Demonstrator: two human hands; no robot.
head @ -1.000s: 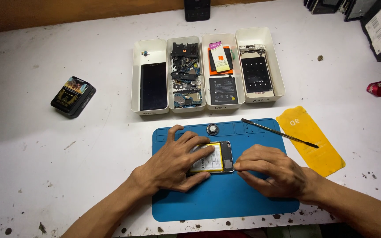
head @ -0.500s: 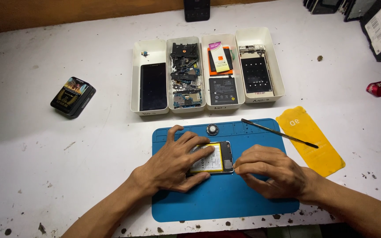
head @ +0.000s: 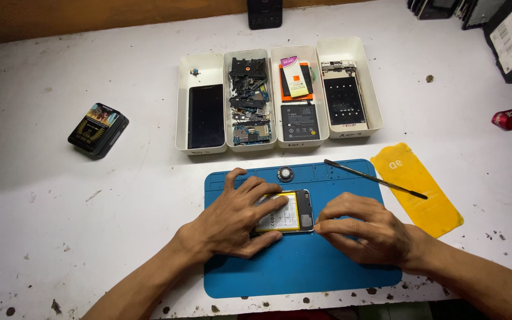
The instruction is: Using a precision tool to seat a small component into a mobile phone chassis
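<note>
— While both hands work over the blue mat near the front edge of the table, where does the opened phone sit?

— It lies flat on the mat's middle, slightly toward the mat's far edge. Its yellow battery faces up, and a dark cover strip runs across its right end.

— What is the left hand doing?

— It lies over the phone's left part, fingers spread, palm down, pressing the phone against the mat. The thumb curls along the phone's near edge.

— And the right hand?

— Its fingers are bunched together, with the tips at the phone's right end, touching the corner. Whether they pinch some small part there, I cannot tell; the fingertips hide it.

— What else lies on the mat?

— A small round metal disc near the mat's far edge, and a thin black spudger that reaches from the mat's far right corner over a yellow plastic sheet lying just beside the mat.

— Beyond the mat?

— Four white trays stand side by side toward the table's far edge. They hold a dark screen, circuit boards and loose parts, a black battery with packets, and a phone frame. A dark small box lies toward the left edge, well apart.
</note>
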